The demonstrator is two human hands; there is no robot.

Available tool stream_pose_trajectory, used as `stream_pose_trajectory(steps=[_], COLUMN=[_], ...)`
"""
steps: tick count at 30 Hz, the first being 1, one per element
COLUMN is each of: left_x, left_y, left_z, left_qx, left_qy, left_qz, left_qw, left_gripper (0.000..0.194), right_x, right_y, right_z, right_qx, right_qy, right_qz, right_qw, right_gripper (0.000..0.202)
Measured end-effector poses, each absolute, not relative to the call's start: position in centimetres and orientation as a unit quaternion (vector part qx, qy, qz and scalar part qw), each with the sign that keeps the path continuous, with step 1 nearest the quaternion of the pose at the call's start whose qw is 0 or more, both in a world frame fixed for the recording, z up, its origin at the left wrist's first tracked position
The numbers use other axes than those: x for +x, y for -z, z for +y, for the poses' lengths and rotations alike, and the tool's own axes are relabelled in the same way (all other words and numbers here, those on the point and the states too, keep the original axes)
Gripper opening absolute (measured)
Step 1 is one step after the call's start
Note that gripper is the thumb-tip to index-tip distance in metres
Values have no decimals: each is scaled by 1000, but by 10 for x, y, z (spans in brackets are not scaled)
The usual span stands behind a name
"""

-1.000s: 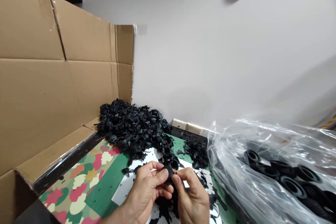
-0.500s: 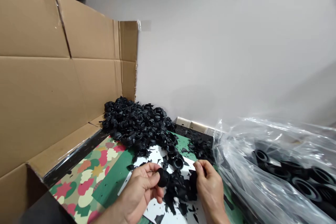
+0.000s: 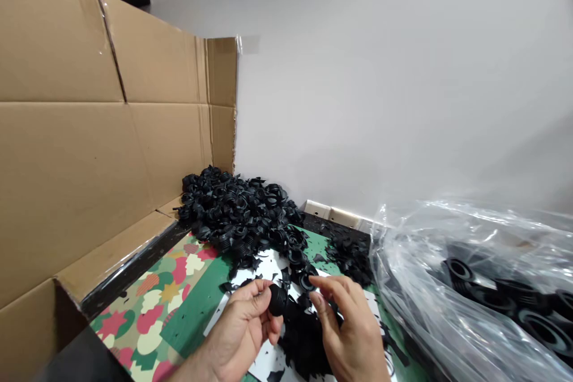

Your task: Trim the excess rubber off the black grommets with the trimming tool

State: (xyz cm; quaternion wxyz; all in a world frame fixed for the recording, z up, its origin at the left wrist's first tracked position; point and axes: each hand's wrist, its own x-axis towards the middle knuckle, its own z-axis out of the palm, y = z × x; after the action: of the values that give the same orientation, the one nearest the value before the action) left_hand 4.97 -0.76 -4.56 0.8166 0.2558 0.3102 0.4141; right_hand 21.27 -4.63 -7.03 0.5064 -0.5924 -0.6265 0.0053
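Between its thumb and fingers, my left hand point(image 3: 244, 325) holds a small ribbed black rubber part point(image 3: 278, 300). My right hand point(image 3: 349, 325) is just right of it, thumb and index finger apart, with nothing visible between them. Under both hands, black rubber scraps point(image 3: 307, 343) lie on a white sheet point(image 3: 267, 364). Just beyond the fingers, a black ring-shaped part point(image 3: 306, 279) sits at the near end of a large heap of ribbed black parts point(image 3: 242, 209).
A tall cardboard wall point(image 3: 67, 155) stands at the left. At the right, a clear plastic bag point(image 3: 416, 286) holds large black ribbed parts. A smaller scrap pile point(image 3: 351, 258) lies near the wall, and a patterned sheet point(image 3: 152, 310) covers the left of the table.
My right hand has moved left towards the held part, its thumb and index finger now apart. The dark scrap that was at its fingers has left them. My left hand keeps its hold.
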Motion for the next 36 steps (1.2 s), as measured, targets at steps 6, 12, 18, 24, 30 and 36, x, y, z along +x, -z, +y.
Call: stream_pose_trajectory(steps=[6, 12, 18, 24, 30, 36], left_x=[54, 56, 46, 45, 51, 53], left_y=[47, 45, 37, 41, 41, 38], left_z=[-11, -14, -20, -15, -8, -11], left_qx=[287, 319, 279, 196, 143, 161], left_qy=[-415, -442, -353, -401, -345, -322], left_qz=[344, 355, 289, 290, 328, 356], left_qw=[792, 760, 845, 847, 868, 863], left_gripper=[42, 44, 34, 26, 44, 61], right_x=[187, 176, 226, 251, 245, 254], right_y=[74, 70, 61, 52, 51, 62], right_z=[-50, -47, -44, -56, -62, -63], right_qx=[-564, -576, -751, -800, -800, -783], right_qy=[56, 217, 125, -44, -92, -82], right_qz=[-665, -692, -570, -518, -518, -542], right_qw=[487, 377, 311, 301, 288, 294], right_gripper=[21, 32, 20, 19, 29, 33])
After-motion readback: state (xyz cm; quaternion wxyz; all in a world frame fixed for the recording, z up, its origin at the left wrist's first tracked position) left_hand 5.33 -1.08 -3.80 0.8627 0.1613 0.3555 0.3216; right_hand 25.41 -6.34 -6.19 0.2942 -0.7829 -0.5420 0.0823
